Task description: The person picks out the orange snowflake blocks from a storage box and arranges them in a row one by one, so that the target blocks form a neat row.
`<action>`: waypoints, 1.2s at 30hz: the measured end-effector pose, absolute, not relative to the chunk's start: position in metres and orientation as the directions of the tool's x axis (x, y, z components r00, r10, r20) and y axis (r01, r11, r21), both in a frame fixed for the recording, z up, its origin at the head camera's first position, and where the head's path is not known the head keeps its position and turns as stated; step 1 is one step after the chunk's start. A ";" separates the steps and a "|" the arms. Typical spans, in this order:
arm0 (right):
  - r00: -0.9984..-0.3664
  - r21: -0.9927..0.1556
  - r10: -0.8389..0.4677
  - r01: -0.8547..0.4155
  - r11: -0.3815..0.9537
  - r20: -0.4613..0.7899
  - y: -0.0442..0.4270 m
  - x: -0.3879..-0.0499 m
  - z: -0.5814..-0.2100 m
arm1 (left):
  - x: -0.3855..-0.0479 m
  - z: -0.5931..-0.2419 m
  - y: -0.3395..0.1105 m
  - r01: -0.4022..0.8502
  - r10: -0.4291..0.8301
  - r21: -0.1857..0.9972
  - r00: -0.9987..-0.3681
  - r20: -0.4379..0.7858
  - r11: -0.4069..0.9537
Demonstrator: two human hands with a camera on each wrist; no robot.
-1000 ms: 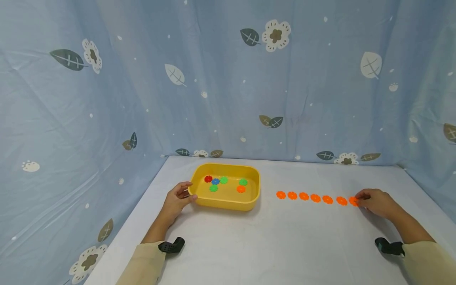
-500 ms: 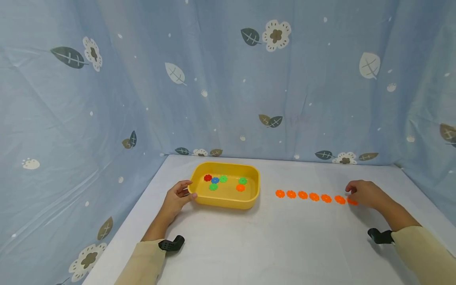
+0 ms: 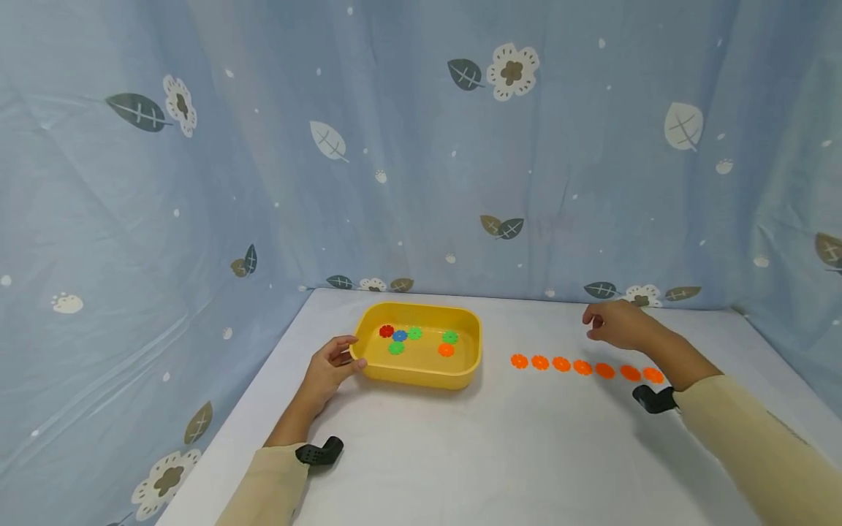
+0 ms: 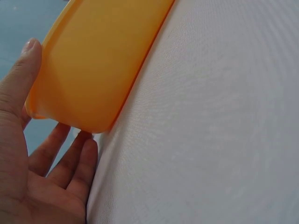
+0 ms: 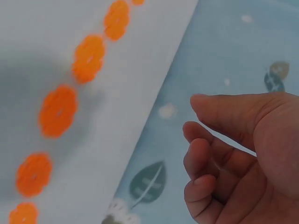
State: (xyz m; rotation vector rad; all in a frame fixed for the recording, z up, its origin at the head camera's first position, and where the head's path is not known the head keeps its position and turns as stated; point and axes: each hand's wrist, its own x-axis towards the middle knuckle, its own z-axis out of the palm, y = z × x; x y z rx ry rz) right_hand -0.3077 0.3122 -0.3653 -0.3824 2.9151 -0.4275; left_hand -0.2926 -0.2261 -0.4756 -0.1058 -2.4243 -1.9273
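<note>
A yellow plastic basin (image 3: 414, 377) stands on the white table, left of centre in the head view. My left hand (image 3: 324, 372) holds its left end, the thumb along the near side and the fingers at the end wall, as the left wrist view shows on the basin wall (image 4: 103, 56). Inside lie a red, a blue, several green and one orange flower-shaped plastic disc (image 3: 446, 351). Right of the basin runs a row of several orange flower discs (image 3: 582, 367). My right hand (image 3: 621, 325) hovers above and behind that row, its fingers loosely bent and nothing between them (image 5: 247, 158).
A blue patterned curtain (image 3: 395, 183) hangs behind and to the left of the table. The white tabletop (image 3: 460, 453) stretches in front of the basin and the row. Each wrist carries a black camera mount (image 3: 320, 451).
My right hand has let go of the rightmost orange disc, lifted, and moved left and away over the row. That disc now lies uncovered at the row's end. My left hand stays on the basin.
</note>
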 end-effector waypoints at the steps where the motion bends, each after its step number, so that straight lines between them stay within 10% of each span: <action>1: -0.949 -0.298 -0.288 -0.239 0.924 -0.131 0.307 -0.309 -0.363 | -0.293 -0.476 -0.226 0.077 0.027 0.971 -0.997 0.072 0.226; 36: -0.859 -0.302 -0.505 -0.460 0.835 -0.088 0.118 -0.345 -0.359 | -0.289 -0.473 -0.225 0.078 0.014 0.968 -0.997 0.077 0.240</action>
